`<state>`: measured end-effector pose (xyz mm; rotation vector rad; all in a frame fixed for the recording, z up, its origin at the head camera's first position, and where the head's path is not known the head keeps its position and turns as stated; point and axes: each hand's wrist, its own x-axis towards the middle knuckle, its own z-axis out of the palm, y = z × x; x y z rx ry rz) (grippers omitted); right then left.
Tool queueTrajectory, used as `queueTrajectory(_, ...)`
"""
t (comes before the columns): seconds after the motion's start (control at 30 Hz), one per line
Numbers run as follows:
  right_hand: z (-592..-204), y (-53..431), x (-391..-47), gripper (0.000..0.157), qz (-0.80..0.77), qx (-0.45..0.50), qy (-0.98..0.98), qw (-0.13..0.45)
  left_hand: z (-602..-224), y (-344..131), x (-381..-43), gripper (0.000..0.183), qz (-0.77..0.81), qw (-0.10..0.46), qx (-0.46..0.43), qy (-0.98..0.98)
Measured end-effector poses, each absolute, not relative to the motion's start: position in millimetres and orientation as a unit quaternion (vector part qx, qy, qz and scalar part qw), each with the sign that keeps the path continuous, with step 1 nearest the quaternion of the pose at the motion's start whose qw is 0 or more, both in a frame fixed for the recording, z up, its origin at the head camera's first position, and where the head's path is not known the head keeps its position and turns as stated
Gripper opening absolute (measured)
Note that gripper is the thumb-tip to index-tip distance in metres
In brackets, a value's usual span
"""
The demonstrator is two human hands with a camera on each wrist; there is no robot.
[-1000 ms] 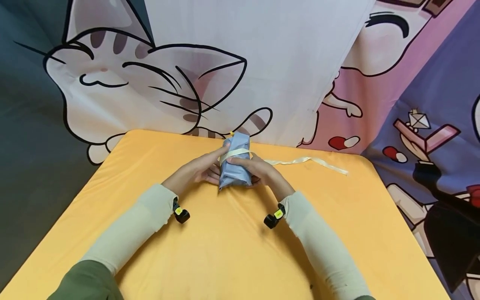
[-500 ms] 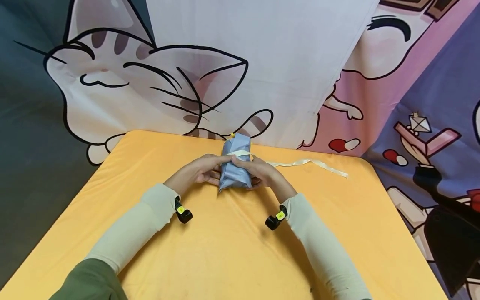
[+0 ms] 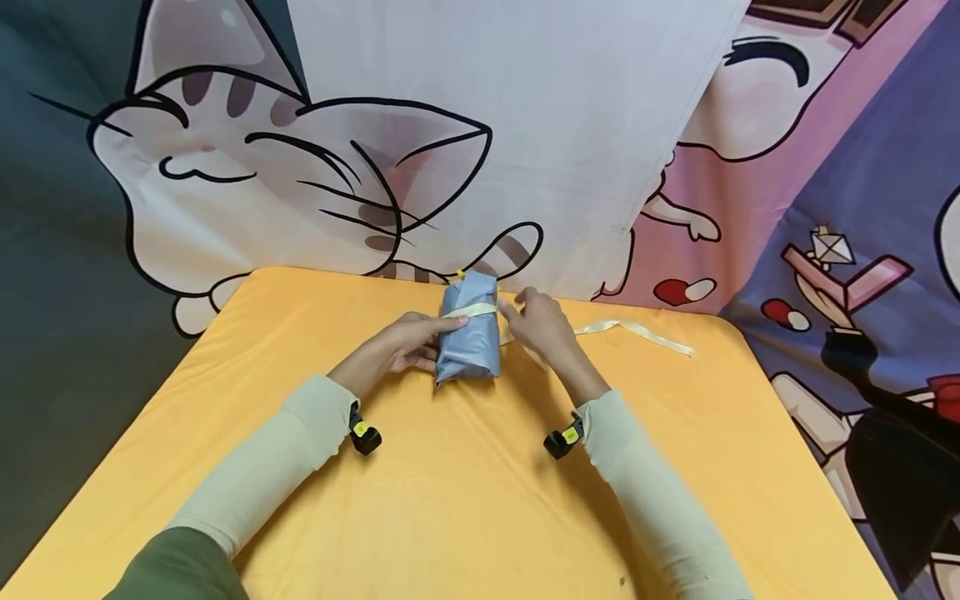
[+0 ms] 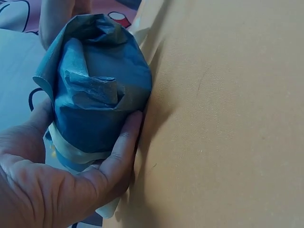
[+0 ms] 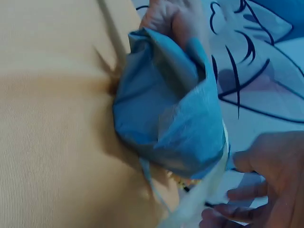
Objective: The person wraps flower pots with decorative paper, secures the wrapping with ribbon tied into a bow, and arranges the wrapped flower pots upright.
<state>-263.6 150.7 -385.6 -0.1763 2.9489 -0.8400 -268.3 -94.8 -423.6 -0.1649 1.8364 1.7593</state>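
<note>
A package in blue-grey wrapping paper [image 3: 470, 348] with a folded, crumpled near end [image 4: 92, 88] sits at the back of the table. A cream ribbon [image 3: 480, 309] crosses its top and trails away to the right. My left hand [image 3: 408, 343] grips the package from the left, thumb on top by the ribbon and fingers along the side. My right hand [image 3: 543, 325] is just off the package's right side, fingers loosely bent. In the right wrist view its thumb is close to the ribbon [image 5: 209, 185], and nothing shows between its fingers.
The ribbon's free end [image 3: 652, 333] lies on the yellow tablecloth [image 3: 450, 500] to the right. Behind the table's back edge hangs a cartoon-printed curtain [image 3: 585, 167]. Something small and yellow [image 3: 461, 273] shows at the package's far end.
My right hand has let go of the package and moved right and slightly up. The left thumb has slid down from higher on the package to just below the ribbon.
</note>
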Motion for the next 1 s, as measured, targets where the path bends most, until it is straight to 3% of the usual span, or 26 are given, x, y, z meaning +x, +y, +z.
queueTrajectory(0.2,-397,173,-275,0.030,-0.311,-0.156,0.935,0.066,-424,-93,-266,0.071,0.663,0.276,-0.055,0.694)
queueTrajectory(0.5,-390,203,-276,0.027,-0.481,-0.155,0.854,0.123,-428,-94,-263,0.073,0.666,0.237,-0.043,0.706)
queueTrajectory(1.0,-394,295,-264,0.019,-0.206,-0.178,0.954,0.127,-430,-98,-259,0.074,0.677,0.228,-0.048,0.698)
